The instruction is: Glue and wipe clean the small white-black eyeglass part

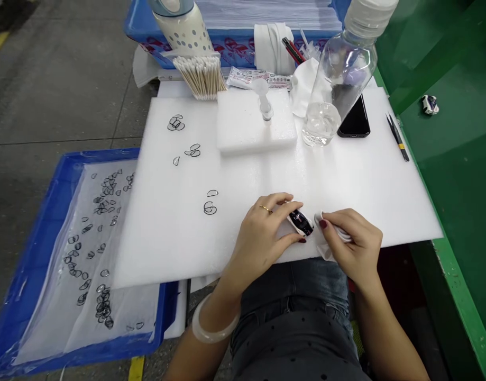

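My left hand [266,227] grips a small black-and-white glossy part [301,222] between thumb and fingers, just above the white foam board [171,238]. Close beside it on the right, my right hand [356,241] pinches a folded white cloth [325,247], whose tip is near the part's right end. Small black-rimmed rings [210,207] lie in loose groups on the board's left side. A white foam block [256,127] behind my hands holds a small clear cup-like piece [265,108].
Cotton swabs [203,76], a clear bottle [341,79], a black phone [356,119] and tweezers [397,138] stand or lie around the board's back and right. A blue tray [36,233] with many rings is at the left. Another small part [430,105] rests on the green surface.
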A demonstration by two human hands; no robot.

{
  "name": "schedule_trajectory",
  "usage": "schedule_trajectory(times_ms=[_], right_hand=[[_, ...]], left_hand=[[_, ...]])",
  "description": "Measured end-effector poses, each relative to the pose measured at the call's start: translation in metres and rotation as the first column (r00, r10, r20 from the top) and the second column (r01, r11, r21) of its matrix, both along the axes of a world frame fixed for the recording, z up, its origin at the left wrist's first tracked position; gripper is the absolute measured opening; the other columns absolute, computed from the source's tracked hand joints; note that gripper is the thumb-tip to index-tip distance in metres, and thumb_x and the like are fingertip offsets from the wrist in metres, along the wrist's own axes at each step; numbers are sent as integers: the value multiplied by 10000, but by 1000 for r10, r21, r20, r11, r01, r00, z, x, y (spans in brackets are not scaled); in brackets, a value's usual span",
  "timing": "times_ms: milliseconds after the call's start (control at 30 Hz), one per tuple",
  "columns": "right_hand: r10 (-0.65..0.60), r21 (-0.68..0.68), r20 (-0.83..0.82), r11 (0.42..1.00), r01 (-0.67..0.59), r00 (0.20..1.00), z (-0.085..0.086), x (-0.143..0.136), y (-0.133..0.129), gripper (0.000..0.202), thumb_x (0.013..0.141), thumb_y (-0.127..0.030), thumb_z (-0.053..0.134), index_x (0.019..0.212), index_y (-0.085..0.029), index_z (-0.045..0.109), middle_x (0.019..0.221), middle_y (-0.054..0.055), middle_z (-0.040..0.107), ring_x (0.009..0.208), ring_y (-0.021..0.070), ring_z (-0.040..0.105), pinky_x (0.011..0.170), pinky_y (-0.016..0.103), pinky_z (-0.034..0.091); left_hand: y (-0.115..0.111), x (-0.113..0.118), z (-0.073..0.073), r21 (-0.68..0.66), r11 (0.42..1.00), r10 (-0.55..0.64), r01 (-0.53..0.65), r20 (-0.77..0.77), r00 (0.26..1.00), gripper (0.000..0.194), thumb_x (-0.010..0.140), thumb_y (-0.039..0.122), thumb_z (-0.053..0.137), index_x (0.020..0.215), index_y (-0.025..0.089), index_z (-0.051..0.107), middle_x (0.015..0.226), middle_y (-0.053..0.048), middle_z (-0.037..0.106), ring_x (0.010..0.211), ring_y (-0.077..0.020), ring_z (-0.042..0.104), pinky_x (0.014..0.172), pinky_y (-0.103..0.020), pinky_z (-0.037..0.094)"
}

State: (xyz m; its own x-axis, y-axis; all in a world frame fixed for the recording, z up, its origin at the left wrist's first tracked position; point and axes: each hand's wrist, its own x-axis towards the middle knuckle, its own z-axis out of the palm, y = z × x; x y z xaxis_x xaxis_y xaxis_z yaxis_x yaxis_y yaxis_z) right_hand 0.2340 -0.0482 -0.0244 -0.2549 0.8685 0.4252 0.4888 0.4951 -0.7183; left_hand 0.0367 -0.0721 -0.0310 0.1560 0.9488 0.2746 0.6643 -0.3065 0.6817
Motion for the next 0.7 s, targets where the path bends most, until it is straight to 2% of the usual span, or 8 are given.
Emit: schedule_trajectory(times_ms=[100,300,433,467,533,633,667,700], right_hand=[[18,178,88,983,-33,996,-9,-2,-7,194,874,-106,641,999,-216,741,840,50,711,691,144,672,575,251,535],[-66,301,263,954,-17,963,-16,-9,-18,191,888,-153,638,1022,-228,750,907,71,699,643,128,637,536,243,511],[190,243,348,928,-283,918,2,5,-8,177,910,-155,612,1016,-214,740,832,38,687,614,104,617,514,219,491],[222,220,349,925,-310,910,9,12,0,192,912,-150,608,1038,-221,736,828,31,686,627,107,622,521,221,494],[129,216,386,950,-226,913,22,28,19,224,909,-157,611,1083,-233,730,908,52,702,724,151,648,595,272,527],[-206,320,472,946,52,857,34,40,42,195,899,-210,622,1051,-228,743,1126,120,689,991,295,636,826,466,519],[-248,338,465,937,88,850,35,37,44,168,895,-226,626,1015,-222,744,1149,130,684,1043,324,620,873,508,495],[-219,313,452,947,76,865,35,31,42,153,893,-240,632,1004,-215,735,1140,131,689,1059,329,617,893,519,485]], left_hand=[[-1,4,-5,24,992,121,-123,60,991,298,825,292,770,1096,209,678,1053,-69,636,970,-229,637,857,-398,564],[-5,0,-5,-15,997,83,-82,119,989,267,875,198,694,1137,241,680,1071,-57,633,972,-218,642,858,-393,570],[-4,-6,-3,-24,1000,23,-19,165,986,341,863,194,707,1195,258,666,1113,-65,639,1039,-233,641,909,-428,571],[-5,-7,-3,-28,1000,13,-8,176,984,369,856,201,718,1215,266,659,1134,-67,641,1063,-240,637,925,-443,567],[-6,-8,-3,-31,1000,8,-2,202,979,411,848,202,729,1243,280,647,1171,-68,644,1101,-249,629,954,-464,558],[-8,-9,-3,-18,1000,24,-21,250,968,394,867,168,699,1243,274,650,1183,-69,649,1115,-239,628,970,-450,549],[-9,-8,-3,-11,999,33,-32,266,963,369,879,158,680,1231,267,658,1176,-70,652,1111,-231,630,971,-437,547],[-9,-8,-2,-6,999,46,-46,283,958,340,891,155,661,1215,260,667,1166,-69,656,1104,-223,633,971,-424,546]])
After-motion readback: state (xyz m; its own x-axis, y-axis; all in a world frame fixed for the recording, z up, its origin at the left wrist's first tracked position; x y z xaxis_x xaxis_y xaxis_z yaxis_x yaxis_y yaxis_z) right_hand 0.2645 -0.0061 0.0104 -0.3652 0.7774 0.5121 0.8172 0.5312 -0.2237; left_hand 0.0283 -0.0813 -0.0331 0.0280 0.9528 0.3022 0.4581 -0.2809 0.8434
